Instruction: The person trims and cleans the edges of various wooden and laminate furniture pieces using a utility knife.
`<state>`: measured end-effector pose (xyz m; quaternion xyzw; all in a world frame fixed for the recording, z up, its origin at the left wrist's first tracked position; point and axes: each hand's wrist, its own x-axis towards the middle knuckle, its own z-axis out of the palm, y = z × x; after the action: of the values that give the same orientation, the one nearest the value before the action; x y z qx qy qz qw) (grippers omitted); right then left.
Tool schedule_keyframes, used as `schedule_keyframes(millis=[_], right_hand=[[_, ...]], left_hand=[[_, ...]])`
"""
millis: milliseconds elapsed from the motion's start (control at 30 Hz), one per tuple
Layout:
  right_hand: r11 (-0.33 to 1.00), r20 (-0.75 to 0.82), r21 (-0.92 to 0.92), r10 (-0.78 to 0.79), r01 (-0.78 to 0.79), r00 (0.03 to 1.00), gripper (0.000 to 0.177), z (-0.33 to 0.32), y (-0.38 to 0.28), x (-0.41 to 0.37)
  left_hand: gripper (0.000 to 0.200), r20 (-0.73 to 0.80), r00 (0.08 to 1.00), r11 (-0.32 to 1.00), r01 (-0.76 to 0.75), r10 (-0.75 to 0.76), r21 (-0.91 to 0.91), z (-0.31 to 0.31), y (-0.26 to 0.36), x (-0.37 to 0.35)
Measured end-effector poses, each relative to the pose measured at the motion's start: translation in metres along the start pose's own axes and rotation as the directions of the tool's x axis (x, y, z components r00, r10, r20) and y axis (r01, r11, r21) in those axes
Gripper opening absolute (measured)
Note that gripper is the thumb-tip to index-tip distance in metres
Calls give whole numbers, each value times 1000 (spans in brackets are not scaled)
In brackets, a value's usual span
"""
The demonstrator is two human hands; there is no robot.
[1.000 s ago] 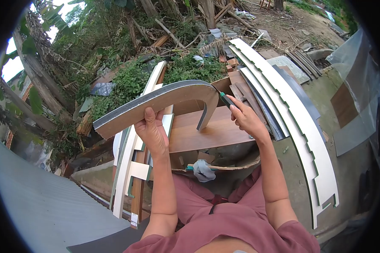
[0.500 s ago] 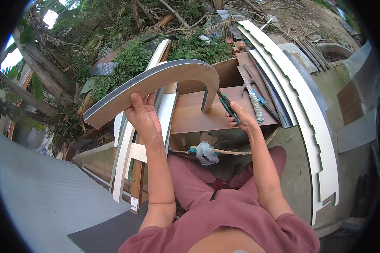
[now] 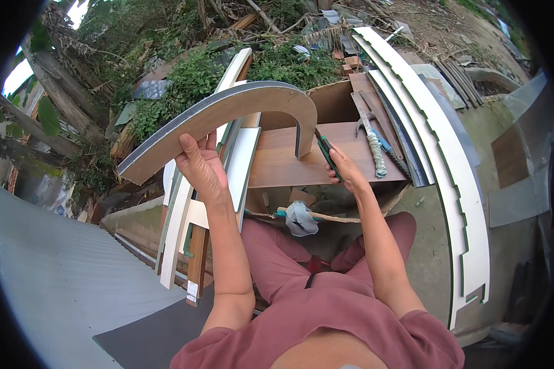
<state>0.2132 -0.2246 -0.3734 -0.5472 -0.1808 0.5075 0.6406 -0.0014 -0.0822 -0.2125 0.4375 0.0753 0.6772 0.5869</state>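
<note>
My left hand [image 3: 202,165] grips a hook-shaped curved board [image 3: 228,111] near its wide end, thumb on the brown face and fingers behind. The board is raised over the bench, with a dark edge and a narrow end curling down on the right. In my right hand [image 3: 346,167] is a green and black utility knife [image 3: 327,152], fingers wrapped round its handle. Its tip points up, right beside the curled end of the board. Below both hands lies a brown wood-grain panel [image 3: 277,167] on a cardboard box.
A hammer [image 3: 368,126] and a tool with a wrapped handle [image 3: 377,157] lie on the panel's right. Long white notched strips [image 3: 440,147] stand to the right, more white boards [image 3: 188,234] to the left. A grey cloth [image 3: 301,219] hangs at the box's front edge.
My right hand has shifted slightly left and the knife has turned more upright beside the board's curled end. My left hand has moved slightly left with the board.
</note>
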Motion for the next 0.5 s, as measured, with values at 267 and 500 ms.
schedule_keyframes(millis=[267, 500], right_hand=[[983, -46, -148, -120, 112, 992, 48, 14, -6, -4], [992, -29, -127, -31, 27, 999, 47, 12, 1, 0]], left_hand=[[54, -4, 1000, 1000, -7, 7, 9, -3, 2, -1], [59, -47, 999, 999, -23, 24, 22, -13, 3, -1]])
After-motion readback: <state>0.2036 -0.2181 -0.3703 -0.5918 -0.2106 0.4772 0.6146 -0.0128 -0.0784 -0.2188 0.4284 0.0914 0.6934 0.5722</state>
